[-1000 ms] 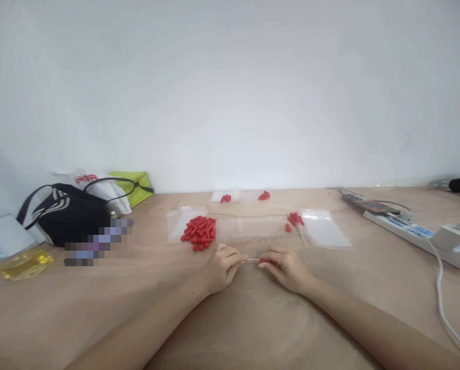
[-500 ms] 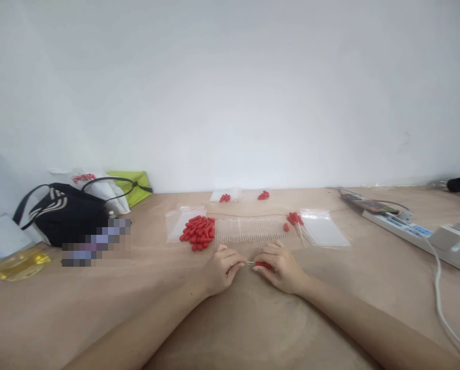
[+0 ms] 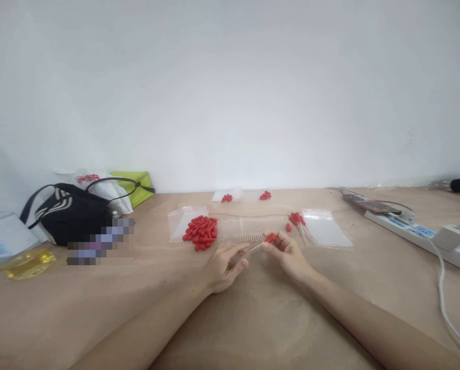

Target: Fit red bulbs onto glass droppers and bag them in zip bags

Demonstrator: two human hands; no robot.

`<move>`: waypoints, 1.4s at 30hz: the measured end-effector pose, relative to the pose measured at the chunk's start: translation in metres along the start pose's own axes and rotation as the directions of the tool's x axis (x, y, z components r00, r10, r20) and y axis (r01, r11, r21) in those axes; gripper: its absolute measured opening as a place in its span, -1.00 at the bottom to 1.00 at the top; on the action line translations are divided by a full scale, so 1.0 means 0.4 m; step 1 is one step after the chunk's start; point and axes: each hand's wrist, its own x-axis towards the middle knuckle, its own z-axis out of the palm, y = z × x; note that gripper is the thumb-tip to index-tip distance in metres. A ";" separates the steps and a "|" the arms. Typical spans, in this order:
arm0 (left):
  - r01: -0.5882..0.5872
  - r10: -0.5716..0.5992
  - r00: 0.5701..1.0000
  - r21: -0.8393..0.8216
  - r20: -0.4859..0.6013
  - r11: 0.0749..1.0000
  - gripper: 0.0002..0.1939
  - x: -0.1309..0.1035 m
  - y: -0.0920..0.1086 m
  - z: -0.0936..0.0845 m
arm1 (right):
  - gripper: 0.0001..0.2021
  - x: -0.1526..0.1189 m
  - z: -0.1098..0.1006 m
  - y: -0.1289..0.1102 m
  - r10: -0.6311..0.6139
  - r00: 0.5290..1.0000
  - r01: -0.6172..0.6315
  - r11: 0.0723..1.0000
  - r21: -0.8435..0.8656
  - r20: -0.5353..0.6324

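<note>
My right hand (image 3: pixel 286 253) pinches a red piece (image 3: pixel 270 238) that sits on a thin pale stick (image 3: pixel 256 248). The stick's free end points toward my left hand (image 3: pixel 225 266), whose thumb and fingers are apart. Behind my left hand lies a pile of red pieces (image 3: pixel 201 231) on a clear bag. A row of thin clear sticks (image 3: pixel 241 229) stretches between the hands and the back of the table. One loose red piece (image 3: pixel 289 227) rests right of the row, beside several red-tipped sticks (image 3: pixel 298 220).
Clear bags (image 3: pixel 326 229) lie at the right, near a white power strip (image 3: pixel 412 226) with a cable and a phone (image 3: pixel 372 204). A black bag (image 3: pixel 73 218) and a yellow packet (image 3: pixel 28 264) are at the left. Small red groups (image 3: pixel 265 195) lie at the back.
My left fingers have opened off the stick. My right hand has lifted and turned, tilting the red-tipped stick upward to the right. The view has shifted slightly.
</note>
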 end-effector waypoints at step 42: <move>0.593 -0.588 0.787 0.489 -0.184 0.640 -0.86 0.204 -0.076 0.012 | -0.70 0.145 -0.167 0.006 0.031 0.952 -0.305 -0.014 -0.952 -0.305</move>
